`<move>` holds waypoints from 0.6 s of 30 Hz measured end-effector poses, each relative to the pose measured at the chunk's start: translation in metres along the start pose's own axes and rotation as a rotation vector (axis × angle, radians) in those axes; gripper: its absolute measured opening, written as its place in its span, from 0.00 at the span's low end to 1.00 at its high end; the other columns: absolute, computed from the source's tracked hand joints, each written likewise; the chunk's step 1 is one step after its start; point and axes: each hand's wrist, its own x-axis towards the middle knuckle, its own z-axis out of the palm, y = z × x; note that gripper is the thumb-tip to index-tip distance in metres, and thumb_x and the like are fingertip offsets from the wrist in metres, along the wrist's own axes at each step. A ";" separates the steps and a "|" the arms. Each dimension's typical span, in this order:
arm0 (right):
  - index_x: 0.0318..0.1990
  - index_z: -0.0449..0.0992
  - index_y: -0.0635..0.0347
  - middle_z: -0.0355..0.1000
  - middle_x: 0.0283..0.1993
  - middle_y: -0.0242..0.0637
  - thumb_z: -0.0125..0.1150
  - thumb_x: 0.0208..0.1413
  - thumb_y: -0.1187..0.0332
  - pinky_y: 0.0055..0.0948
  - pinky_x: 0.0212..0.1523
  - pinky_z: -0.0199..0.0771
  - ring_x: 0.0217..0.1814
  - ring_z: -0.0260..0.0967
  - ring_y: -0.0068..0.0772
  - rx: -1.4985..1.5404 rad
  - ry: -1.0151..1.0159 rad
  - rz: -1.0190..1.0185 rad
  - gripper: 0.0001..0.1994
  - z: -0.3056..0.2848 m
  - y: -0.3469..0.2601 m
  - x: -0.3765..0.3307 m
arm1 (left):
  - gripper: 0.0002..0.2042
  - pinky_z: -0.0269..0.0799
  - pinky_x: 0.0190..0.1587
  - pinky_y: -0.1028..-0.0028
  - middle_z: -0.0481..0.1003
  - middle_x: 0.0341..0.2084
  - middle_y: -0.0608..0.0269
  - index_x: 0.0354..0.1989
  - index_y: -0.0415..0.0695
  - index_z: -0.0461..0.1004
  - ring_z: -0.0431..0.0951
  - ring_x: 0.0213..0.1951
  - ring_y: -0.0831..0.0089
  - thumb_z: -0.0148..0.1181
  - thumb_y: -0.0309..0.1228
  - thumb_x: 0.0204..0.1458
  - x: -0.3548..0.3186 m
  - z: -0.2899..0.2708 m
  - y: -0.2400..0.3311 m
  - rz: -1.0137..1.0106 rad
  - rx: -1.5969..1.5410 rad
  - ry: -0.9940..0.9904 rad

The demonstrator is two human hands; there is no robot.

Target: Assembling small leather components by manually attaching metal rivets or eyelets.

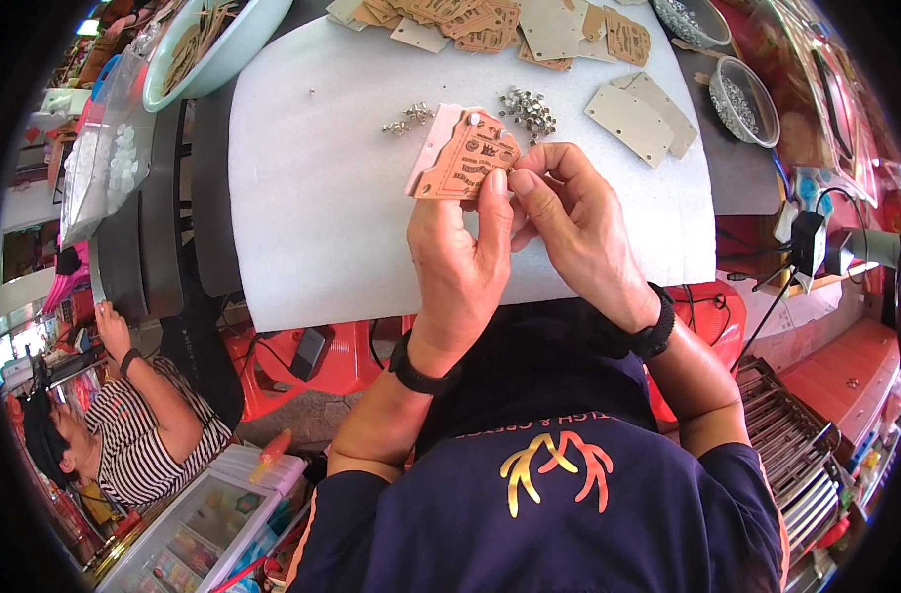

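Both hands, left hand (457, 259) and right hand (569, 222), pinch one brown tag (465, 160) with their fingers above the white worktop (312, 168), near loose rivets (528, 109).

A single fisheye view is taken from the wearer's head, directed steeply downward and forward. The white table sheet (322, 198) is seen near, at arm's reach, above the wearer's own chest. Straight edges are bent toward the dark rim. No second view is provided.
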 end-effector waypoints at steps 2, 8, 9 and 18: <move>0.43 0.67 0.67 0.71 0.32 0.34 0.52 0.66 0.70 0.21 0.28 0.75 0.31 0.69 0.18 0.002 -0.001 0.004 0.07 -0.001 -0.001 0.000 | 0.08 0.72 0.39 0.75 0.76 0.37 0.60 0.45 0.33 0.70 0.74 0.36 0.78 0.51 0.26 0.64 0.000 0.000 0.001 0.002 0.028 -0.015; 0.43 0.67 0.67 0.72 0.34 0.33 0.52 0.66 0.70 0.21 0.29 0.75 0.31 0.69 0.18 0.031 -0.016 0.016 0.07 -0.004 0.001 0.001 | 0.08 0.71 0.39 0.75 0.76 0.37 0.60 0.44 0.33 0.70 0.74 0.35 0.78 0.51 0.25 0.64 0.000 0.000 -0.002 0.014 0.058 -0.024; 0.43 0.67 0.67 0.72 0.34 0.34 0.52 0.66 0.70 0.21 0.29 0.76 0.31 0.69 0.18 0.030 -0.024 0.018 0.08 -0.004 0.001 0.001 | 0.08 0.71 0.39 0.75 0.76 0.37 0.60 0.44 0.33 0.70 0.74 0.35 0.78 0.51 0.25 0.64 0.000 0.000 -0.001 0.014 0.058 -0.024; 0.42 0.68 0.66 0.72 0.34 0.34 0.52 0.66 0.70 0.21 0.30 0.75 0.32 0.69 0.18 0.026 -0.021 0.035 0.07 -0.004 0.000 0.001 | 0.08 0.73 0.34 0.69 0.78 0.34 0.55 0.45 0.33 0.72 0.77 0.30 0.67 0.55 0.24 0.60 0.000 0.000 -0.001 -0.003 0.047 0.016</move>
